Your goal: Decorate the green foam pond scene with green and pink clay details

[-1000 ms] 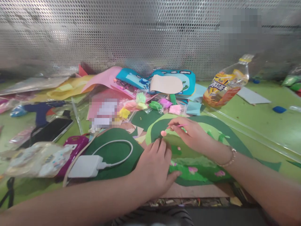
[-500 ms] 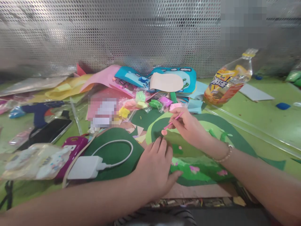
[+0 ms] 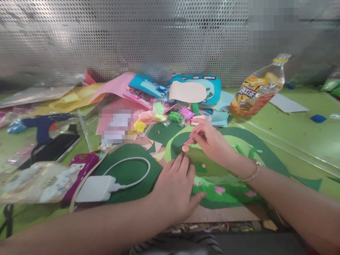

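A pink stick tool (image 3: 194, 135) is pinched in my right hand (image 3: 208, 140), its lower tip at a small round orange-pink piece (image 3: 185, 148). That piece lies on a layered green paper picture (image 3: 221, 152) bearing raised green patches and pink bits (image 3: 220, 190). My left hand (image 3: 176, 187) rests flat on the picture's left side, fingers stretched and thumb apart, its fingertips just below the round piece. Nothing is held in it. Bags of coloured clay (image 3: 175, 116) lie beyond my hands.
A drink bottle (image 3: 256, 90) leans at the back right. On the left are a white charger (image 3: 95, 188) with cable, a black phone (image 3: 57, 150), a purple object (image 3: 82, 170) and a blue glue gun (image 3: 44, 127). Blue paper pieces (image 3: 215, 86) lie at the back.
The pink tool has tilted slightly and its tip has shifted a little left and down, closer to the round piece. My left hand stays in place.
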{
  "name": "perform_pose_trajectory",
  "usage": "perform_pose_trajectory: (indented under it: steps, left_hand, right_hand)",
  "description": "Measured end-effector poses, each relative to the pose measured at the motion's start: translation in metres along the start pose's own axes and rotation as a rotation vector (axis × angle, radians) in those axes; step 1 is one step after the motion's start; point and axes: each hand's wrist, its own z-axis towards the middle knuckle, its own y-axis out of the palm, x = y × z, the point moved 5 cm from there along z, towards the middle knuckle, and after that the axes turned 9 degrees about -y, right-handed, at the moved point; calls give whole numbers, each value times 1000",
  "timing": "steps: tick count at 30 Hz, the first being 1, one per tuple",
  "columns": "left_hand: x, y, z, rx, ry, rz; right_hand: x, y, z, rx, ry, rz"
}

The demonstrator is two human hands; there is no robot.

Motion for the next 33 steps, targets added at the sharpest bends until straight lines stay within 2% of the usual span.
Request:
perform_pose_trajectory:
  steps: [18, 33]
  left_hand:
    - [-2, 1, 0, -34, -33, -31]
    - [-2, 1, 0, -28, -24, -3]
  right_hand:
    - [-2, 0, -3, -13, -64, -76]
    - [-6, 1, -2, -36, -52, -61]
